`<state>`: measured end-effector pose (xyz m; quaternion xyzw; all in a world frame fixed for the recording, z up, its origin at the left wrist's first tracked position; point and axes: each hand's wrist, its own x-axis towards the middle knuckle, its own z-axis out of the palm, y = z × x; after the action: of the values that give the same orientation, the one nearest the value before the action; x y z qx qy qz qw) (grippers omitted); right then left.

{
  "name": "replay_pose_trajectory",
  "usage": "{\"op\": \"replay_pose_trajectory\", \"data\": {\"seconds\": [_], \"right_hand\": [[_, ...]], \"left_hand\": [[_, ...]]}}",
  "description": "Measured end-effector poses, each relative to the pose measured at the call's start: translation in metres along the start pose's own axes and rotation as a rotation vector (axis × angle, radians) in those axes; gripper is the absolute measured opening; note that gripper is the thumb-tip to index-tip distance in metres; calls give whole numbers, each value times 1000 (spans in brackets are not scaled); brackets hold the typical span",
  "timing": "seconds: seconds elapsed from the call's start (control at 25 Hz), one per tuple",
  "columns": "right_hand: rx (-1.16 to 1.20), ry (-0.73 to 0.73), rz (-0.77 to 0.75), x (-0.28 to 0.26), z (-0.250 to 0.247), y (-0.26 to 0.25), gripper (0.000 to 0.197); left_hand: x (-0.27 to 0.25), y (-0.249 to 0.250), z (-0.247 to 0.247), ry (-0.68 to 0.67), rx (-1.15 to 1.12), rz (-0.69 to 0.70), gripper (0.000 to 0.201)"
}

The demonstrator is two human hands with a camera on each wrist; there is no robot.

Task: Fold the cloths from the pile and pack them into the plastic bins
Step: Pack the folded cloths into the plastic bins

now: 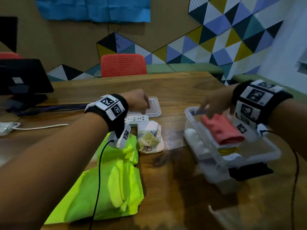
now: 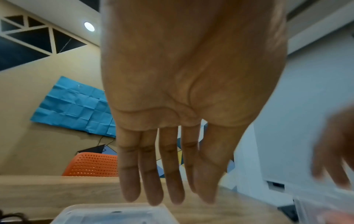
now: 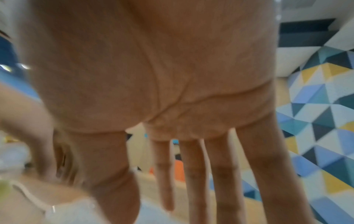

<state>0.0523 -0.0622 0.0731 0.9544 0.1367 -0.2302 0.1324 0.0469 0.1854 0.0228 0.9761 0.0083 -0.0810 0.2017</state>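
A clear plastic bin (image 1: 259, 156) stands at the right of the table, holding a folded red cloth (image 1: 222, 130) on top of yellow and white ones. My right hand (image 1: 214, 103) hovers over the bin's far end with fingers (image 3: 195, 181) straight and spread, holding nothing. My left hand (image 1: 139, 102) reaches over a clear bin lid (image 1: 154, 107) further back; its fingers (image 2: 153, 174) hang straight just above the lid (image 2: 114, 215), empty. A neon yellow-green cloth (image 1: 108, 183) lies spread at the near left. A folded white patterned cloth (image 1: 151, 138) sits beside it.
A white power strip (image 1: 136, 119) lies between the lid and the cloths. A black monitor (image 1: 21, 77) and cables occupy the far left. A red chair (image 1: 123, 65) stands behind the table. A black object (image 1: 249, 171) sits against the bin's near side.
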Motion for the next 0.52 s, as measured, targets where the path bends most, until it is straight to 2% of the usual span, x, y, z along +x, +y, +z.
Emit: {"op": "replay_pose_trajectory", "data": {"seconds": [0.12, 0.2, 0.28, 0.36, 0.52], "right_hand": [[185, 315, -92, -17, -31, -29, 24], [315, 447, -172, -18, -37, -60, 22], [500, 443, -224, -9, -28, -91, 23], [614, 375, -226, 1, -8, -112, 23], [554, 170, -112, 18, 45, -127, 13]], "left_hand": [[-2, -4, 17, -100, 182, -46, 20], [-1, -2, 36, -161, 343, -34, 23], [1, -2, 53, -207, 355, -14, 28], [3, 1, 61, -244, 321, 24, 36], [4, 8, 67, -284, 265, -8, 46]]}}
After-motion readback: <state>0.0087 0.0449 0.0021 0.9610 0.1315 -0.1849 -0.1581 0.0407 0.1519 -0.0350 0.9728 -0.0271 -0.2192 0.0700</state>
